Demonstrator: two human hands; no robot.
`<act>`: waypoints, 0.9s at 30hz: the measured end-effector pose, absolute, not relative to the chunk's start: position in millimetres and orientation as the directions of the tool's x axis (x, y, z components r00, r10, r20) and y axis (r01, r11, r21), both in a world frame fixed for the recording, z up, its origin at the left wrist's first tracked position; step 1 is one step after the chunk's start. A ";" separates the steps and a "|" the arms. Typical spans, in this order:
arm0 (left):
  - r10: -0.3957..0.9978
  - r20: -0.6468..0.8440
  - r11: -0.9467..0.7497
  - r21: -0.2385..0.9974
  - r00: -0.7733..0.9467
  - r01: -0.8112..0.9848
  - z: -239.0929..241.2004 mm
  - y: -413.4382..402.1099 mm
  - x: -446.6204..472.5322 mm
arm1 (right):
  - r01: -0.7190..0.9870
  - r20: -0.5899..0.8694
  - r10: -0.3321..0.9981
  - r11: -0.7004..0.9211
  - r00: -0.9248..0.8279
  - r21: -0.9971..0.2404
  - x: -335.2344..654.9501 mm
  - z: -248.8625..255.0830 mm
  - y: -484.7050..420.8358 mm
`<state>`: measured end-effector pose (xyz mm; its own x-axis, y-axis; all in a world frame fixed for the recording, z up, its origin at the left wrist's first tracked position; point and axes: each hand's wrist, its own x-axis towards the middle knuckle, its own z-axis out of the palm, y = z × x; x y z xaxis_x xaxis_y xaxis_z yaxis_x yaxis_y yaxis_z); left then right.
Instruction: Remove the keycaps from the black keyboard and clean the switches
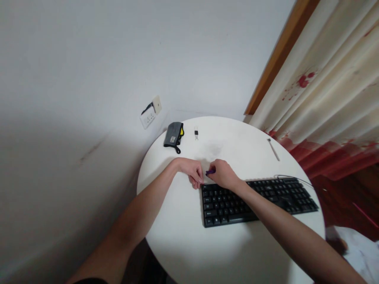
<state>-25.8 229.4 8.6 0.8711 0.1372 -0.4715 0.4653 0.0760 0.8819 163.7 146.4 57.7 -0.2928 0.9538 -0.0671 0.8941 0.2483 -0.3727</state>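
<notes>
A black keyboard (213, 211) lies on the round white table. At its upper left corner is my left hand (192, 172), fingers closed and bent down; whether anything is pinched in them I cannot make out. Just to the right, my right hand (222, 172) grips a small purple stick-like object (211, 172), its tip pointing left toward my left hand. Most of that object is hidden in my fingers. My right forearm passes over the keyboard and covers part of the keys.
A grey pouch-like item (172, 134) with black trim lies at the table's back left, near a black binder clip (196, 133). A thin light-coloured stick with a dark end (274, 150) rests at right. The keyboard cable (296, 178) runs off rightward. Wall sockets (148, 117) and a curtain (322, 98) border the table.
</notes>
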 end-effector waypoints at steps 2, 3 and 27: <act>0.135 -0.471 0.073 0.882 0.872 0.465 7.8 229.9 -25.3 | 0.864 -0.116 0.920 0.301 -0.375 -0.403 166.8 62.2 143.5; 0.132 -0.474 0.070 0.881 0.871 0.469 7.8 229.9 -25.1 | 0.855 -0.158 0.896 0.325 -0.415 -0.404 167.5 64.2 141.6; 0.157 -0.531 0.055 0.847 0.833 0.529 8.5 228.7 -24.5 | 0.926 -0.237 0.942 0.146 -0.238 -0.349 158.5 49.2 153.6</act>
